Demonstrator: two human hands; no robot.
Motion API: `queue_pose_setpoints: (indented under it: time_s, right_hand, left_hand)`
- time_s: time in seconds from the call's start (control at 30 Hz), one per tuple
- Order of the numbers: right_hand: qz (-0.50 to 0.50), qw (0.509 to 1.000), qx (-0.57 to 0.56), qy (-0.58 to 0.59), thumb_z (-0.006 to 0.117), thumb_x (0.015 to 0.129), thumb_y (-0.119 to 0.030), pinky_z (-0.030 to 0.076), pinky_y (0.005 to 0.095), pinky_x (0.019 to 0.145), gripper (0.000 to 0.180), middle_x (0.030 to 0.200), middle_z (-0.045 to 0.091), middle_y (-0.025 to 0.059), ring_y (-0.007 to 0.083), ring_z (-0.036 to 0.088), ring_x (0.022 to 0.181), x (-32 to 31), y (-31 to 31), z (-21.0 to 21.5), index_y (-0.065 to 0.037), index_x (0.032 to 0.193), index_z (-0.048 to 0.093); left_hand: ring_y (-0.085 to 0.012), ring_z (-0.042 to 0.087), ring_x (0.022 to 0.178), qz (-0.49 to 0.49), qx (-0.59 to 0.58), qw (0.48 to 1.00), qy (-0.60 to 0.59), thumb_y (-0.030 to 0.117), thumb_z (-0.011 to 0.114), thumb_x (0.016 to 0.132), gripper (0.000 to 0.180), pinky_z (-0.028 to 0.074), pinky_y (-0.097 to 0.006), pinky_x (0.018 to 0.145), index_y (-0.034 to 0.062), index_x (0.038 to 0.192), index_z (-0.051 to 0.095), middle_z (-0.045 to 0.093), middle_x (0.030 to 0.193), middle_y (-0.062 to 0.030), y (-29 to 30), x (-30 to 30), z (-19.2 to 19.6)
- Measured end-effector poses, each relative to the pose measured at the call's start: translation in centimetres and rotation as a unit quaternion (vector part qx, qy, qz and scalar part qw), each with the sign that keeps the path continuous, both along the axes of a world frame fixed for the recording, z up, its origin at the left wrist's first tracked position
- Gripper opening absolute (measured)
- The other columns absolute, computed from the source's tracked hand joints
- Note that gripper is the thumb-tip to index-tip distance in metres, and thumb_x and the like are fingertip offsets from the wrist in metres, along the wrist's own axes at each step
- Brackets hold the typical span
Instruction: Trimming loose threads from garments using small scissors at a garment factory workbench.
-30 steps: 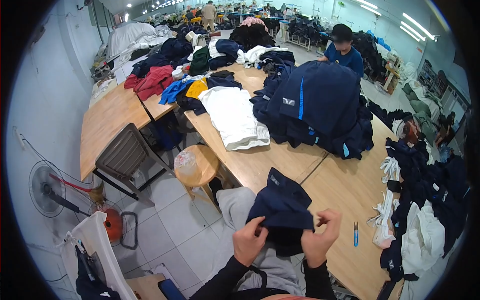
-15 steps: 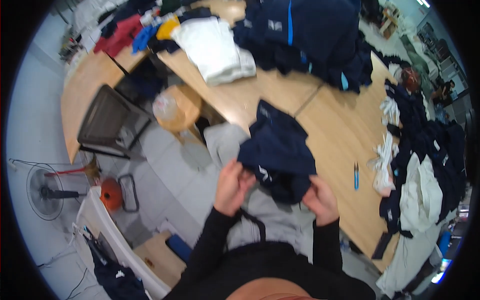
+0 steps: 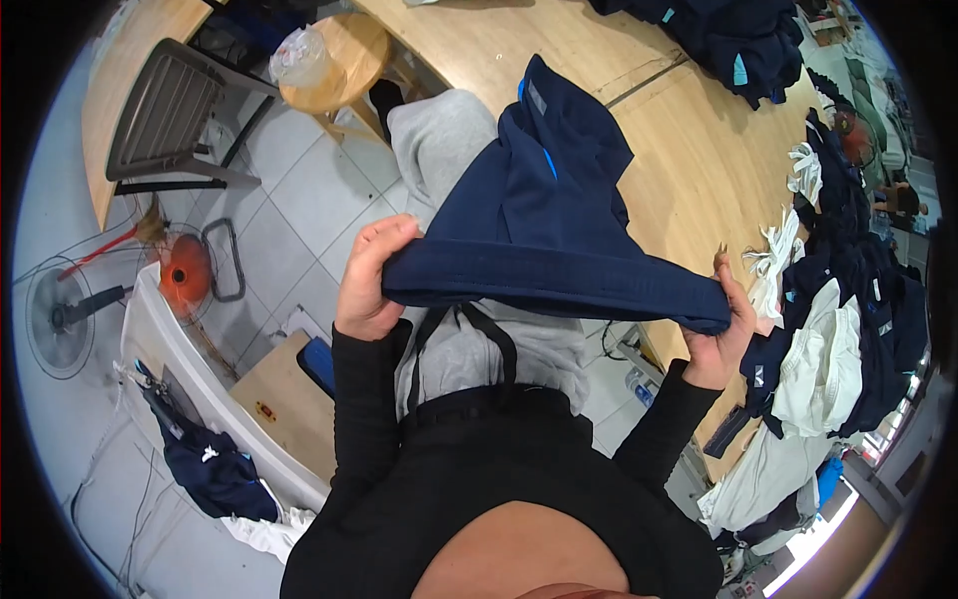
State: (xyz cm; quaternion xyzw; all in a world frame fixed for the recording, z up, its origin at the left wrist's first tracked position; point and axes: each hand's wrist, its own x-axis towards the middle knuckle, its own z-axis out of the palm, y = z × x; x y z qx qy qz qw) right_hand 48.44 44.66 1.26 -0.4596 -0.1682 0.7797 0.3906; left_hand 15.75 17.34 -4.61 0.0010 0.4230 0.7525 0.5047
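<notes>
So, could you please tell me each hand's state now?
Left hand: closed, holding the navy garment by one end of its band.
Right hand: closed, holding the other end.

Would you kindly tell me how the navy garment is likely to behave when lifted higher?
The navy garment will probably flop, as its body hangs in loose folds. Its wide band may stay steadier, since it runs nearly straight from the left hand to the right hand.

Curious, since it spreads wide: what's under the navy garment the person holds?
Grey trousers peek out from beneath the navy garment, and the wooden table shows along its right side. Whatever its cloth directly covers can't be seen.
</notes>
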Motion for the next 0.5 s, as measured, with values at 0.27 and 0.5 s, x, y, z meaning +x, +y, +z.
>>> queue_pose_setpoints:
  time_s: [0.27, 0.5]
  right_hand:
    - [0.002, 0.998, 0.052, -0.022, 0.063, 0.104, -0.004, 0.066, 0.0437, 0.073, 0.031, 0.094, 0.079, 0.0139, 0.0259, 0.079, 0.078, 1.6, 1.0, 0.1, 0.006, 0.133, 0.071]
    - [0.014, 0.999, 0.03, 0.024, 0.063, 0.104, -0.006, 0.067, 0.0493, 0.081, 0.031, 0.109, 0.081, 0.017, 0.0321, 0.081, 0.092, 2.3, 1.7, -0.2, 0.005, 0.133, 0.071]
  left_hand:
    - [-0.011, 0.051, 0.059, 0.004, 0.038, 0.999, 0.007, 0.047, 0.046, 0.116, 0.057, 0.04, -0.028, 0.061, 0.0047, 0.082, 0.061, 0.058, 0.067, -0.0024, 0.6, -0.7, 1.4]
    - [-0.0107, 0.047, 0.055, 0.001, 0.075, 0.997, -0.029, 0.047, 0.045, 0.116, 0.044, 0.036, -0.026, 0.057, 0.0054, 0.107, 0.056, 0.056, 0.067, -0.0011, 1.1, -1.0, 0.8]
